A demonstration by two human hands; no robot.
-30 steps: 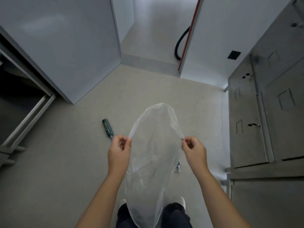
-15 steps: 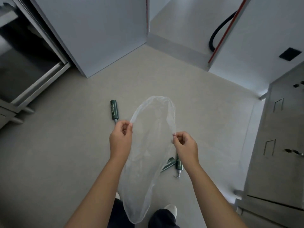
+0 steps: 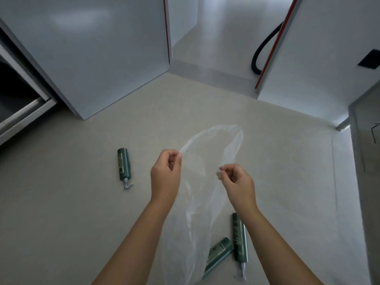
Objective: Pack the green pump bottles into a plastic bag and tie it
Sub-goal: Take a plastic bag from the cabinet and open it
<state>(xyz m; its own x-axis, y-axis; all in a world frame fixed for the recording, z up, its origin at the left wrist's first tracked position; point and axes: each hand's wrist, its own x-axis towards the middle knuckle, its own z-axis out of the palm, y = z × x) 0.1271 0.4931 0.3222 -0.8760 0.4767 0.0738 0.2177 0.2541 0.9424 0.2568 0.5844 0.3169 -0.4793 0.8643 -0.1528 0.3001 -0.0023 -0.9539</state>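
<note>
A clear plastic bag (image 3: pixel 207 161) hangs open in front of me, its mouth spread into a loop. My left hand (image 3: pixel 165 175) pinches the left rim and my right hand (image 3: pixel 236 183) pinches the right rim. One green pump bottle (image 3: pixel 123 164) lies on the floor to the left of my left hand, pump end toward me. Two more lie lower right: a second green bottle (image 3: pixel 239 237) beside my right forearm and a third green bottle (image 3: pixel 219 253) angled against it, partly behind the bag.
The grey floor (image 3: pixel 61 212) is bounded by a white panel (image 3: pixel 92 58) at left, a metal shelf frame (image 3: pixel 22 114) at far left and grey cabinets (image 3: pixel 366 161) at right. A doorway with a black hose (image 3: pixel 261 50) opens ahead.
The view has tilted down, so the two bottles near my feet show fully. My hands have come closer together, and the bag's mouth has narrowed and leans to the right.
</note>
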